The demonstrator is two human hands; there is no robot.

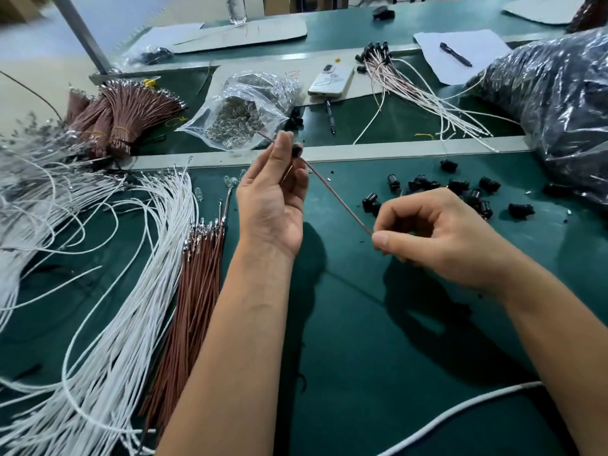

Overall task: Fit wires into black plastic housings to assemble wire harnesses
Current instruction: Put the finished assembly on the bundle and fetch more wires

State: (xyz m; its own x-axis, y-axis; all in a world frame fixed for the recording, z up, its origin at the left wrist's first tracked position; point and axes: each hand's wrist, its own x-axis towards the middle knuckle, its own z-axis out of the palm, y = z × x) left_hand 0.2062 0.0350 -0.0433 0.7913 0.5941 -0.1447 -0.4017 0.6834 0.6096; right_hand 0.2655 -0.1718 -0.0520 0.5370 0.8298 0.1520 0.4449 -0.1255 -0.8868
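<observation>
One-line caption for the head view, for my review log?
Left hand holds a black housing while right hand pinches a brown wire running into it, above a green bench.

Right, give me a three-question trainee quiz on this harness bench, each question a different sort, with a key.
1. True or false: the right hand pinches one end of the brown wire.
2. Multiple choice: the loose black housings lie on the green mat
A. left of the white wires
B. right of the hands
C. inside the clear bag
3. Fill in: the left hand holds a black ____ at its fingertips.

Key: 1 true; 2 B; 3 housing.
</observation>
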